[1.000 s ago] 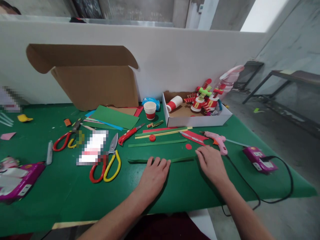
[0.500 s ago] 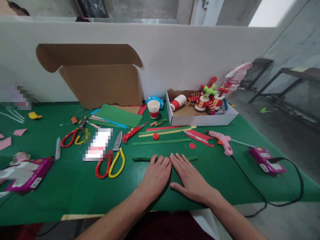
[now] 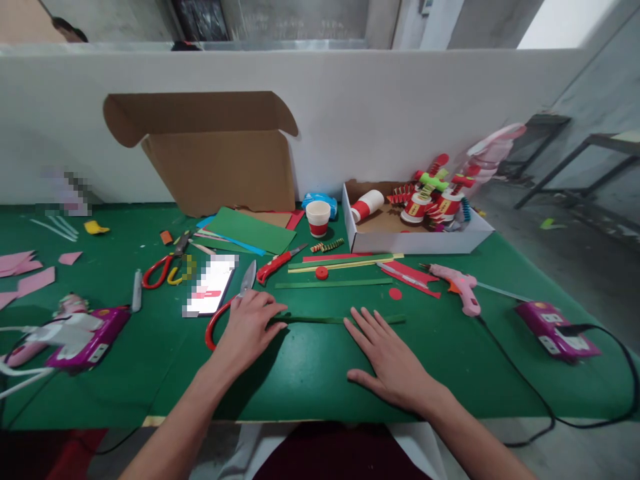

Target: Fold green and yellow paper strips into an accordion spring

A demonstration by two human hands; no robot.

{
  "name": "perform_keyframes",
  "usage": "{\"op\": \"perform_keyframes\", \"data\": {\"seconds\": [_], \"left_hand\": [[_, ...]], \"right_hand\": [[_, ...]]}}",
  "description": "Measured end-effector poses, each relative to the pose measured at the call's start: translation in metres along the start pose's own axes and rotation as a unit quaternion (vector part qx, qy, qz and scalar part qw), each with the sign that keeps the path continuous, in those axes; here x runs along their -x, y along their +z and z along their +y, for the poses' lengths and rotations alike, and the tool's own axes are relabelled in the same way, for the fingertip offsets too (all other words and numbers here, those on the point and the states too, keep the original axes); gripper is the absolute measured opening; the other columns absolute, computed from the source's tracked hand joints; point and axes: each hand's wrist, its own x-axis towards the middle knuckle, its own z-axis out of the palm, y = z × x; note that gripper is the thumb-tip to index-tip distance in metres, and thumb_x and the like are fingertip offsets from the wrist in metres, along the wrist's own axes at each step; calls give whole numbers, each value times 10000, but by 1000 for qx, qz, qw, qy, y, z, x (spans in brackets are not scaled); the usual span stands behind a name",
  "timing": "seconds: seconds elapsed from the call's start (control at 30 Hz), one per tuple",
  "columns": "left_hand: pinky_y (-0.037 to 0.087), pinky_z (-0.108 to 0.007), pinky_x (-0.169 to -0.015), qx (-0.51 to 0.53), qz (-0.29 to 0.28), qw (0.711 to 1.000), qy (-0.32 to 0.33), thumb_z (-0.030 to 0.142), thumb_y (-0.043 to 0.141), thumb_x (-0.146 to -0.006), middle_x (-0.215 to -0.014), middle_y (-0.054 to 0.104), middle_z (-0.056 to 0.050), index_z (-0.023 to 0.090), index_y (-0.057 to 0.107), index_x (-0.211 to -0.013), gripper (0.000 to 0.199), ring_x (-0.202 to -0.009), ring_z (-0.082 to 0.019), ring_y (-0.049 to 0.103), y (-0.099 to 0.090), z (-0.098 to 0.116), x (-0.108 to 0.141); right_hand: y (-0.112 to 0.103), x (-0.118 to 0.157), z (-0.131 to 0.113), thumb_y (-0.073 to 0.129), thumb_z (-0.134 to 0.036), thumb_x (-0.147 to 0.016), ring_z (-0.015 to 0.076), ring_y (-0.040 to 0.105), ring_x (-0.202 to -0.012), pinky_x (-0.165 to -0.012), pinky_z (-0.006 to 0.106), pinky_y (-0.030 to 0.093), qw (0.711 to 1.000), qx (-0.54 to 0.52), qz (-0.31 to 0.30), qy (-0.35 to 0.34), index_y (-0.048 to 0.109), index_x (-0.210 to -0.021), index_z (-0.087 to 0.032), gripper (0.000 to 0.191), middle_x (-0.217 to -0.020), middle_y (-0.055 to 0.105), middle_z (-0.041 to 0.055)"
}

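Note:
A narrow green paper strip (image 3: 320, 319) lies sideways on the table in front of me. My left hand (image 3: 254, 319) is closed at its left end, with thumb and forefinger on either side of the paper. Flat and with fingers stretched, my right hand (image 3: 387, 357) rests its fingertips on the strip's right part. Large scissors (image 3: 213, 330) lie partly hidden under my left hand, their blades pointing away. Beyond the strip are another green strip (image 3: 333, 284), a red paper roll (image 3: 321, 273) and a red-handled knife (image 3: 274, 267).
A pink glue gun (image 3: 463, 287) lies at right near a purple power strip (image 3: 555, 330) with a black cord. Behind stand a paper cup (image 3: 318, 219) and a white box (image 3: 420, 243) of paper-cup figures. A phone (image 3: 213, 287) and green paper sheets (image 3: 253, 230) are left.
My left hand has slid left along the strip, from beside my right hand to the left end, now partly covering the scissors. My right hand stays flat. The view has shifted slightly left.

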Motion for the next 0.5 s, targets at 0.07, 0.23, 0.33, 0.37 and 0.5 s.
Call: {"op": "perform_keyframes", "data": {"seconds": [0.07, 0.23, 0.33, 0.37, 0.5], "left_hand": [[344, -399, -833, -5, 3, 1000, 11, 249, 540, -898, -958, 640, -50, 265, 706, -966, 181, -956, -236, 495, 6, -1, 3], [324, -399, -827, -3, 12, 999, 33, 230, 515, -910, -891, 650, -44, 242, 703, -838, 202, -912, -225, 492, 13, -9, 7], [315, -396, -815, 4, 20, 999, 39, 219, 512, -911, -863, 656, -36, 238, 698, -817, 210, -892, -218, 490, 14, -12, 8], [313, -394, -811, 5, 23, 999, 40, 218, 506, -915, -856, 657, -35, 235, 697, -812, 218, -885, -215, 488, 15, -10, 7], [315, -386, -802, 22, 35, 998, 54, 235, 477, -936, -840, 657, -37, 226, 697, -828, 245, -869, -201, 484, 17, 5, 6]], "right_hand": [[0, 0, 0, 429, -643, -877, 303, 192, -1457, -1171, 513, 227, 1000, -1, 2, 1, 239, -1514, -204, 797, -1579, 221, 110], [-1, 0, -1, 416, -652, -877, 301, 185, -1460, -1170, 514, 231, 1000, -7, -10, 9, 237, -1515, -209, 797, -1581, 216, 107], [-2, -1, -1, 415, -647, -881, 295, 206, -1455, -1171, 504, 235, 1000, -6, -13, 10, 251, -1511, -209, 785, -1576, 233, 105], [-3, 0, 0, 415, -643, -883, 292, 210, -1454, -1171, 501, 237, 1000, -5, -12, 10, 253, -1511, -211, 779, -1575, 238, 103], [-8, 8, 7, 417, -606, -902, 275, 217, -1453, -1176, 491, 237, 1000, -3, -8, 14, 229, -1516, -232, 743, -1573, 248, 80]]}}
